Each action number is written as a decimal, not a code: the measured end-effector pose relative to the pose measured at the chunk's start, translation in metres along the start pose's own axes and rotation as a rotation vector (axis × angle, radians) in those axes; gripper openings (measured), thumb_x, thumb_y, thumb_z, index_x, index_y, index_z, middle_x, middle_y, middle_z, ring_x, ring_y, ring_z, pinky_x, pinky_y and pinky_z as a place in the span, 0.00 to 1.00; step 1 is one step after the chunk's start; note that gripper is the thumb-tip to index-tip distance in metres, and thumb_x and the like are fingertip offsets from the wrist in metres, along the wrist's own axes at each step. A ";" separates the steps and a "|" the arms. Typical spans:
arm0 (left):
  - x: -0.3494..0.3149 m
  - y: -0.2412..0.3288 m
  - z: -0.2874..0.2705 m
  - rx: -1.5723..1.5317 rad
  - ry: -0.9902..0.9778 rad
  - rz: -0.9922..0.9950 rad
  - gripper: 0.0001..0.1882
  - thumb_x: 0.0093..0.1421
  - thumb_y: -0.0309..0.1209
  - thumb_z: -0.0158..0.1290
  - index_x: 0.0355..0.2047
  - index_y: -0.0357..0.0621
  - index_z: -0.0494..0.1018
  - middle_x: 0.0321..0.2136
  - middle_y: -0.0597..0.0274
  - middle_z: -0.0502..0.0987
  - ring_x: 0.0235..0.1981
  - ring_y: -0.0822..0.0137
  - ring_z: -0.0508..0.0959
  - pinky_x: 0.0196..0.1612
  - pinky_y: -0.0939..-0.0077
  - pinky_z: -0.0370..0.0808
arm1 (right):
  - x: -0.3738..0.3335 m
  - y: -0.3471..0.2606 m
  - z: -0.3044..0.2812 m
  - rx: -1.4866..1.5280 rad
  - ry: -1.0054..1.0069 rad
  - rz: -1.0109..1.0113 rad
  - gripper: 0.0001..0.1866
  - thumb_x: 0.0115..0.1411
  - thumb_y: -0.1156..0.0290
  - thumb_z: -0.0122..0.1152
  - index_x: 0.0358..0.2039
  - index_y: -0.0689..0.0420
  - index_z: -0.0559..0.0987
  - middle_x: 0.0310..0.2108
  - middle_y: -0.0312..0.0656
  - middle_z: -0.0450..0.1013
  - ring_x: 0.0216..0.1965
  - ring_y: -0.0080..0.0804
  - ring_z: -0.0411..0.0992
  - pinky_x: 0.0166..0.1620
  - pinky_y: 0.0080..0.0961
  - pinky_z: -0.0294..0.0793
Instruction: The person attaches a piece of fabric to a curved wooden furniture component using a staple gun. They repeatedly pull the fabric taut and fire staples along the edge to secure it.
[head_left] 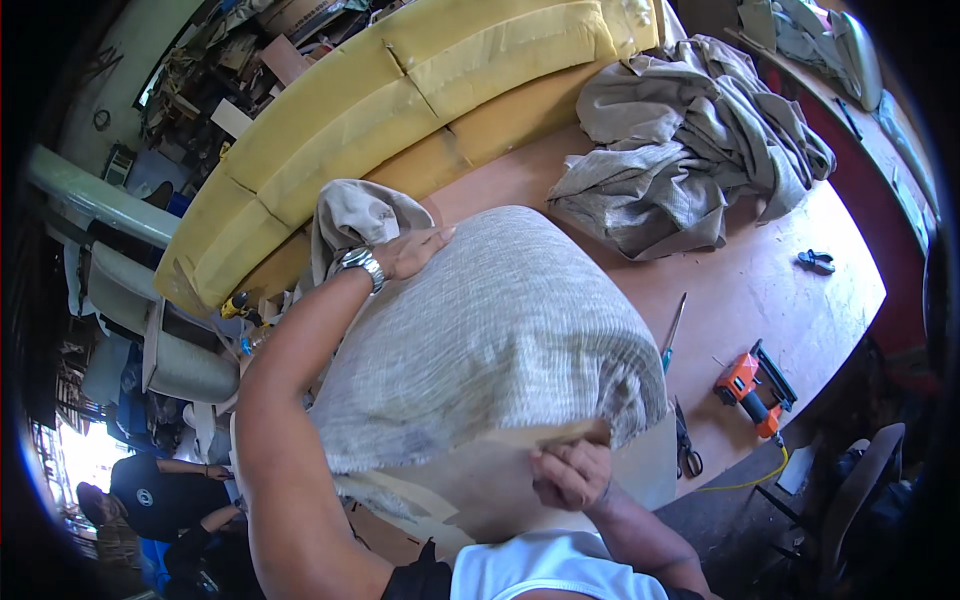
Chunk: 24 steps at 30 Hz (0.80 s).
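A cushion-like padded piece (480, 320) covered in grey-beige woven fabric lies on the table in front of me. My left hand (410, 255), with a metal watch (360, 264) at its wrist, rests on the fabric's far left side, fingers stretched out. Just below the piece's near edge, my right hand (572, 475) is curled closed. Whatever it may hold is hidden in the fingers. Close to it, the fabric bunches in folds at the near right corner. A loose end of grey cloth (355, 215) lies beyond my left hand.
Right of the piece lie a screwdriver (674, 335), scissors (687, 445), an orange staple gun (755, 385) with a yellow hose, and pliers (816, 262). Crumpled grey fabric (680, 150) covers the table's far right. A long yellow foam seat (400, 120) spans the back. Another person (165, 495) is at lower left.
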<state>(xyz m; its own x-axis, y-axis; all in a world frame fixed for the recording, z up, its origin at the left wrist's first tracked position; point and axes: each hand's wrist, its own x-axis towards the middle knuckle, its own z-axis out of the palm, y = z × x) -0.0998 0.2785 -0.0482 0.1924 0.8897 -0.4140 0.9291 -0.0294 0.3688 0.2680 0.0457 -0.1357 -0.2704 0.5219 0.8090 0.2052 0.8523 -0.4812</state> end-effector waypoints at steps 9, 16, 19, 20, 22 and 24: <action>0.122 -0.030 0.029 -0.069 -0.037 0.104 0.37 0.74 0.57 0.29 0.67 0.38 0.63 0.65 0.45 0.67 0.68 0.53 0.64 0.71 0.64 0.55 | 0.007 0.005 -0.010 0.174 0.014 0.019 0.17 0.48 0.74 0.72 0.41 0.56 0.84 0.30 0.33 0.77 0.23 0.22 0.71 0.25 0.19 0.70; 0.099 0.036 0.050 -0.155 -0.173 0.282 0.37 0.75 0.53 0.26 0.72 0.35 0.48 0.75 0.48 0.42 0.76 0.59 0.38 0.76 0.65 0.35 | 0.005 0.005 -0.010 0.136 -0.030 0.032 0.17 0.49 0.72 0.73 0.41 0.56 0.83 0.29 0.33 0.76 0.24 0.21 0.72 0.25 0.20 0.71; 0.044 0.089 0.041 -0.116 -0.176 0.391 0.38 0.74 0.54 0.25 0.73 0.37 0.48 0.74 0.48 0.46 0.76 0.58 0.40 0.76 0.65 0.35 | -0.001 0.006 -0.006 0.114 -0.018 0.023 0.18 0.46 0.74 0.71 0.41 0.55 0.84 0.30 0.37 0.76 0.23 0.27 0.73 0.25 0.25 0.72; 0.024 0.108 0.036 -0.120 -0.182 0.427 0.37 0.75 0.53 0.25 0.73 0.36 0.48 0.74 0.48 0.46 0.76 0.58 0.40 0.76 0.65 0.35 | 0.001 0.005 -0.005 0.106 0.000 0.025 0.18 0.45 0.75 0.70 0.40 0.55 0.84 0.30 0.38 0.76 0.23 0.29 0.73 0.24 0.27 0.72; -0.010 0.139 0.027 -0.132 -0.193 0.498 0.36 0.75 0.51 0.25 0.72 0.34 0.49 0.74 0.48 0.47 0.76 0.58 0.40 0.76 0.64 0.35 | 0.010 0.004 -0.006 0.088 0.029 0.016 0.17 0.44 0.77 0.68 0.38 0.57 0.84 0.29 0.39 0.76 0.22 0.31 0.73 0.24 0.27 0.73; -0.036 0.157 0.023 -0.151 -0.183 0.524 0.35 0.76 0.49 0.26 0.72 0.34 0.49 0.74 0.48 0.47 0.76 0.58 0.41 0.76 0.65 0.35 | 0.012 0.003 -0.003 0.078 0.068 0.011 0.17 0.43 0.78 0.68 0.38 0.57 0.84 0.29 0.39 0.75 0.22 0.32 0.73 0.24 0.28 0.73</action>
<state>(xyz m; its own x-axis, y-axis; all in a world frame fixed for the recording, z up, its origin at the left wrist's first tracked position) 0.0464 0.2308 0.0052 0.6792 0.6801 -0.2758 0.6420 -0.3684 0.6724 0.2680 0.0551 -0.1264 -0.2034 0.5295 0.8236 0.1332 0.8483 -0.5125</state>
